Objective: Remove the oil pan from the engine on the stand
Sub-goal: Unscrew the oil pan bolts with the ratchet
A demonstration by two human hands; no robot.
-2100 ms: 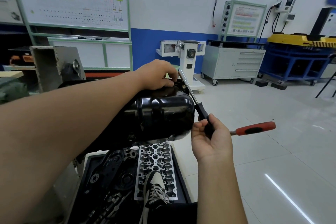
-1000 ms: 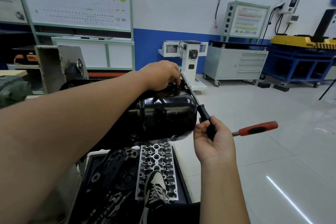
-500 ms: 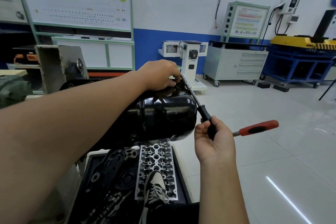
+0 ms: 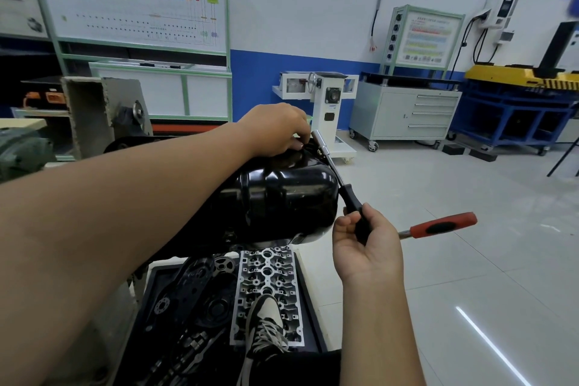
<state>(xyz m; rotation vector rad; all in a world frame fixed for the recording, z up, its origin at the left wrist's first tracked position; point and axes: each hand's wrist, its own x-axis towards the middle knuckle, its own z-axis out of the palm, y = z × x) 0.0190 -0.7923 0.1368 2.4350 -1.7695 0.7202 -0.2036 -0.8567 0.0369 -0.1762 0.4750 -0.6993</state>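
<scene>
Left hand (image 4: pixel 275 130) steadies the socket (image 4: pixel 320 138) on the oil pan (image 4: pixel 282 194) bolt; right hand (image 4: pixel 366 244) grips the driver (image 4: pixel 354 207) — best kept square

Bright, even light; wide-angle edge distortion

Black tray (image 4: pixel 308 288) under the engine, cylinder head (image 4: pixel 266 273) and dark engine parts (image 4: pixel 194 307) lying in it

The oil pan (image 4: pixel 282 194) is glossy black. The ratchet handle (image 4: pixel 443 225) is red with a black inset, its extension bar (image 4: pixel 329 155) silver, its grip (image 4: pixel 354 207) black. The shoe (image 4: pixel 266 320) is black and white with white laces.
</scene>
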